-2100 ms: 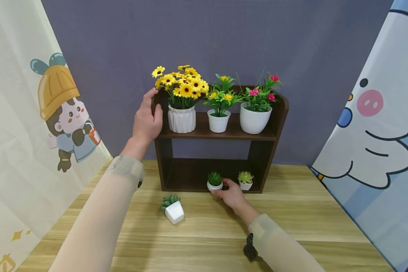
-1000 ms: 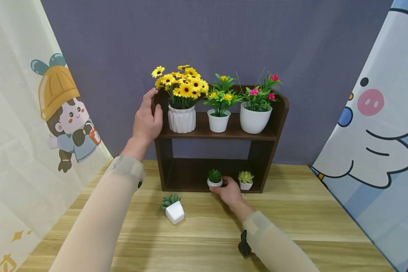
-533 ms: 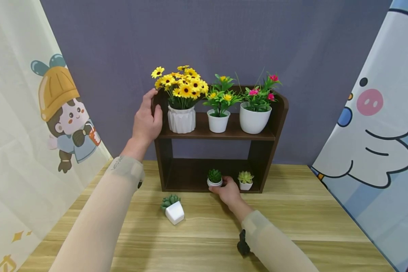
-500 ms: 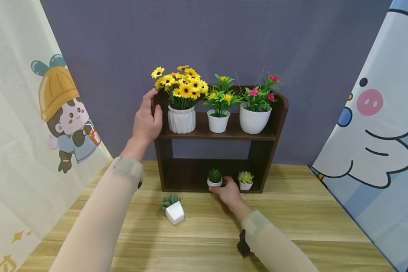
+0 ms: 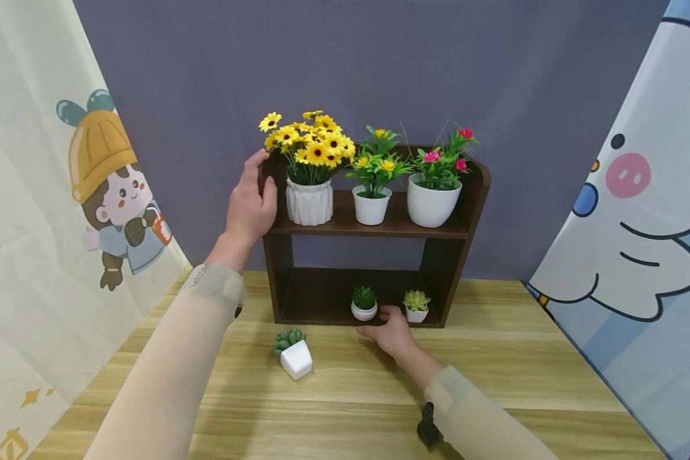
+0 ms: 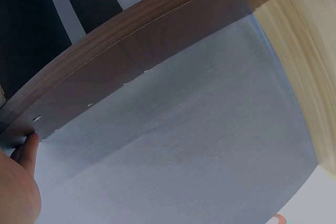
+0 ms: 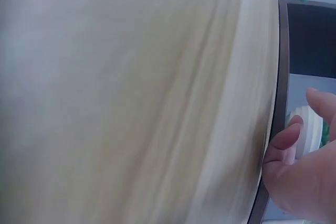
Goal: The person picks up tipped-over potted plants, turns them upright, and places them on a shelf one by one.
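My left hand holds the upper left side of the dark brown two-tier shelf, thumb at the front edge. In the left wrist view a fingertip rests on the panel's outer face. My right hand is at the front of the lower tier, thumb and fingers parted, just right of a dark green succulent in a round white pot. That pot stands upright on the lower tier. To the hand's right is a pale yellow-green succulent in a white pot.
On the upper tier stand a pot of yellow daisies, a small yellow-flowered plant and a pink-flowered plant. A succulent in a square white pot lies tipped over on the wooden table.
My right hand has let go of the round-potted succulent and drawn back slightly toward the front right. The pot was set a little farther in earlier. My left hand stays on the shelf.
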The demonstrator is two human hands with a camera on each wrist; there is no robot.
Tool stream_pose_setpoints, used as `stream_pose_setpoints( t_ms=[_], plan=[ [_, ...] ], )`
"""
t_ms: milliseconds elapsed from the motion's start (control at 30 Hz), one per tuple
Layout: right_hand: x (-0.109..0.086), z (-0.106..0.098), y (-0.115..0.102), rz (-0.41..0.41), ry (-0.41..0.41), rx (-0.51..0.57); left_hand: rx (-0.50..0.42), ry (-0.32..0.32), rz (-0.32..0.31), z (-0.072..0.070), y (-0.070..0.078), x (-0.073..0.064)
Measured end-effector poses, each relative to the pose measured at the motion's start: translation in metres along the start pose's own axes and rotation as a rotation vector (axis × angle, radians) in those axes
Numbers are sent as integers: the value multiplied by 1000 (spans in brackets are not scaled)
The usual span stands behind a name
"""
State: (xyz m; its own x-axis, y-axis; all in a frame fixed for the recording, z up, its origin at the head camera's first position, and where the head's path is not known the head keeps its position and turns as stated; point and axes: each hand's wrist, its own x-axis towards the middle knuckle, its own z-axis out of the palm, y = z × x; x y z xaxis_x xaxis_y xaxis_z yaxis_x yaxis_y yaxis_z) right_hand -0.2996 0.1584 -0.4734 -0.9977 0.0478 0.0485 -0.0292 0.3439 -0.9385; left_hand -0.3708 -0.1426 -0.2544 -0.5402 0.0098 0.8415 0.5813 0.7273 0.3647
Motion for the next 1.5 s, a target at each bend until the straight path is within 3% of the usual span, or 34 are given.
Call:
stream_pose_setpoints(
  t_ms=[567,900,1200,1500],
  plan=[
    [-42,-30,6,42,-210,4,-7,-10,-12,-1,2,0],
    [-59,-36,8,-36,-430,43,3,1,2,0,1,0],
    [-67,-23,-4,-109,-553,7,8,-3,-6,-1,4,-1],
    [-66,6,-15,-122,-593,3,2,0,-5,-1,5,-2]
  ],
)
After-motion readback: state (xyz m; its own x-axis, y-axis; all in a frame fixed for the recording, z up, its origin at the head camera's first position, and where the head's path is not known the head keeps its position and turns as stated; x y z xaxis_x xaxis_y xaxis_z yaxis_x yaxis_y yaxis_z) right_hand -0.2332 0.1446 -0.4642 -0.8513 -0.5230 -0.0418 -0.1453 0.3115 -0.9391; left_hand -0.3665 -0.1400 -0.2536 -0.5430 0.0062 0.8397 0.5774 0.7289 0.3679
